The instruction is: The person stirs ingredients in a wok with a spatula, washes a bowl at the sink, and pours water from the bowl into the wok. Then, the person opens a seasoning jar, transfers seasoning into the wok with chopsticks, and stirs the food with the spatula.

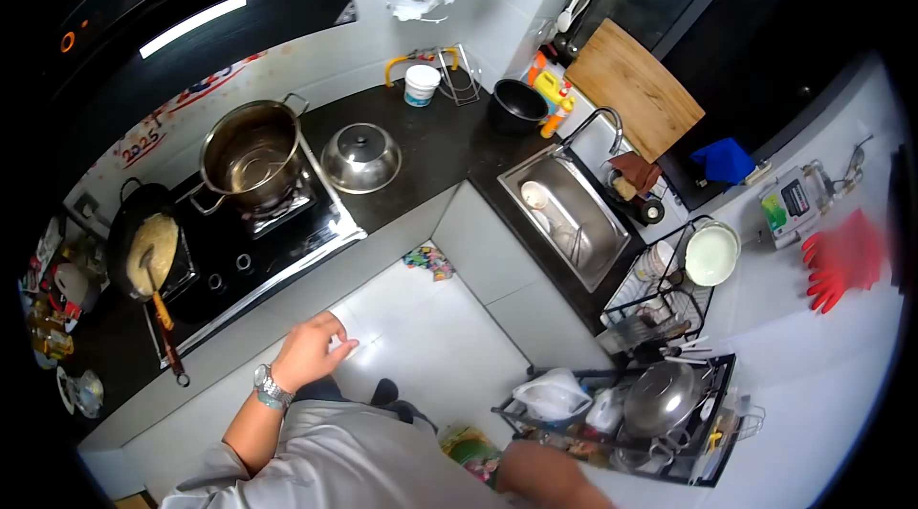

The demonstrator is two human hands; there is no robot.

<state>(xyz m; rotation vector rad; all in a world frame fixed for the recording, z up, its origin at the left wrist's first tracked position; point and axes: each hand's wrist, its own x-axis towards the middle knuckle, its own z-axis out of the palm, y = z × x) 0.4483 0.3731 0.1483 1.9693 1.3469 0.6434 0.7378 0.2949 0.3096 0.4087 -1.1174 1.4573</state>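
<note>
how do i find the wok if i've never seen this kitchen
Start at the black gas stove along the wall. On its left end sits the wok. Unlike the silver two-handled pot to its right, it is black and holds yellowish food and an orange-handled spatula.

Left hand, fingers loosely curled, wok and steel pot on black stove

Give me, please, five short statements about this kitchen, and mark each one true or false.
1. The left hand holds nothing. True.
2. The left hand wears a red glove. False: it is bare; red gloves hang by the wall.
3. The spatula rests in the wok. True.
4. The pot stands on the stove. True.
5. The pot is covered. False: it is open, and a steel lid lies on the counter.
</note>
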